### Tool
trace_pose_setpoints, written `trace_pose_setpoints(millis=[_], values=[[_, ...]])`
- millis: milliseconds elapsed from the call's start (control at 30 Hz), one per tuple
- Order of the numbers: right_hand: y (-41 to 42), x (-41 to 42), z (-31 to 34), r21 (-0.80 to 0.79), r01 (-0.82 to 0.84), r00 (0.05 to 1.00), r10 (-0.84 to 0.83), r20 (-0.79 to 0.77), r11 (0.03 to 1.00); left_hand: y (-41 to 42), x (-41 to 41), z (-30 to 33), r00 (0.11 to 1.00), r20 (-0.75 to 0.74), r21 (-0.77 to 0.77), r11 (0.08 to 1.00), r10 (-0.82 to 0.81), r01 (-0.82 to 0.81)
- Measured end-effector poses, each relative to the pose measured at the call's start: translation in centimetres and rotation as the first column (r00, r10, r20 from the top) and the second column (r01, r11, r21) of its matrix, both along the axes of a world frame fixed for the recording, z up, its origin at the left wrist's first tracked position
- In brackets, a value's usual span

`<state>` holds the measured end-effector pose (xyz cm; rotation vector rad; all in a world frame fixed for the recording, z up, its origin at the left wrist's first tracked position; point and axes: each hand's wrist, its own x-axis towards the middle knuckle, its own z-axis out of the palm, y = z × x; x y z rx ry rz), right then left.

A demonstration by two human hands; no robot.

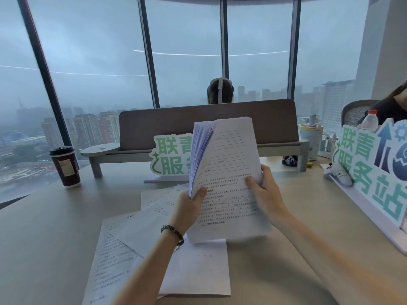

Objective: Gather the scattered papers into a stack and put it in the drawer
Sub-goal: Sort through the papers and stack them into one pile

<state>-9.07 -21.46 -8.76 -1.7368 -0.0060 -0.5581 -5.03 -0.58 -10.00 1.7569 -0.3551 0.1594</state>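
stack point(229, 172): we hold it upright above the desk point(55, 227), between both hands | left hand point(189, 208): pinching its left edge, thumb on front, pages fanning | right hand point(264, 194): gripping its right edge, thumb on the printed page | loose papers point(136, 227): flat on the desk, below our left wrist

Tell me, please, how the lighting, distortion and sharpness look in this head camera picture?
Head view: dim, bluish daylight comes through the windows, which carry thin streaks of reflected light; the wide lens bows the window frames outward; the lower edge of the stack of papers is motion-blurred; its print is partly readable, while the loose sheets on the desk look soft.
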Motion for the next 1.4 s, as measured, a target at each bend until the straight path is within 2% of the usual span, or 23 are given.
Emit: trace_pose_setpoints(millis=[67, 200, 333, 433, 500, 600, 667, 767, 867, 1000, 1133, 1200, 1267, 1333, 1400], values=[[0.0, 0.1, 0.1, 0.055, -0.027, 0.999, 0.029, -0.037, 0.998, 0.2, 0.3, 0.2, 0.999, -0.018, -0.027, 0.998, 0.049, -0.049], [-0.1, 0.4, -0.1, 0.157, -0.106, 0.981, 0.129, -0.146, 0.982, 1.7, 1.6, 0.4, 0.982, -0.183, -0.051, 0.997, 0.042, -0.052], [-0.8, 1.6, -1.4, -0.069, -0.002, 0.951, -0.019, -0.308, 0.998, 4.3, 3.8, -0.2, 0.931, -0.356, -0.004, 0.996, 0.080, -0.087], [-1.5, 2.2, -2.3, -0.088, 0.051, 0.908, -0.083, -0.411, 0.995, 6.7, 5.7, -1.1, 0.890, -0.424, 0.151, 0.982, 0.166, -0.111], [-1.5, 2.2, -2.5, -0.051, 0.063, 0.898, -0.079, -0.432, 0.997, 7.5, 6.6, -1.8, 0.873, -0.449, 0.297, 0.953, 0.190, -0.056], [-0.9, 2.1, -2.3, 0.005, 0.061, 0.892, -0.052, -0.449, 0.998, 6.8, 5.5, -1.4, 0.880, -0.401, 0.571, 0.821, 0.255, 0.022], [-0.5, 1.9, -2.1, 0.061, 0.040, 0.878, -0.006, -0.478, 0.997, 6.2, 5.0, -1.2, 0.885, -0.376, 0.661, 0.749, 0.274, 0.049], [-0.5, 1.8, -2.1, 0.082, 0.015, 0.876, 0.027, -0.481, 0.997, 5.6, 5.2, -1.3, 0.886, -0.379, 0.667, 0.742, 0.267, 0.062], [-1.2, 2.0, -2.2, 0.033, 0.011, 0.874, 0.006, -0.486, 0.999, 4.3, 5.4, -2.0, 0.893, -0.388, 0.644, 0.760, 0.228, 0.086], [-2.4, 1.8, -2.1, 0.034, 0.089, 0.856, -0.059, -0.514, 0.995, 3.2, 5.6, -2.7, 0.890, -0.431, 0.527, 0.842, 0.149, 0.114], [-3.3, 1.6, -2.1, 0.021, 0.122, 0.817, -0.088, -0.570, 0.992, 6.1, 7.1, -2.2, 0.874, -0.478, 0.318, 0.945, 0.092, 0.074], [-3.5, 1.4, -2.2, -0.039, 0.114, 0.807, -0.116, -0.579, 0.993, 8.0, 8.2, -1.8, 0.875, -0.467, 0.335, 0.941, 0.124, 0.046], [-3.6, 1.3, -2.3, -0.098, 0.096, 0.813, -0.135, -0.566, 0.991, 9.0, 8.2, -1.5, 0.875, -0.441, 0.457, 0.889, 0.201, 0.026], [-3.5, 1.4, -2.7, -0.143, 0.072, 0.811, -0.141, -0.568, 0.987, 9.1, 7.9, -1.6, 0.880, -0.385, 0.641, 0.767, 0.280, 0.036], [-3.4, 1.6, -3.0, -0.141, 0.058, 0.813, -0.129, -0.568, 0.988, 8.8, 7.6, -1.9, 0.878, -0.363, 0.723, 0.689, 0.313, 0.053]])
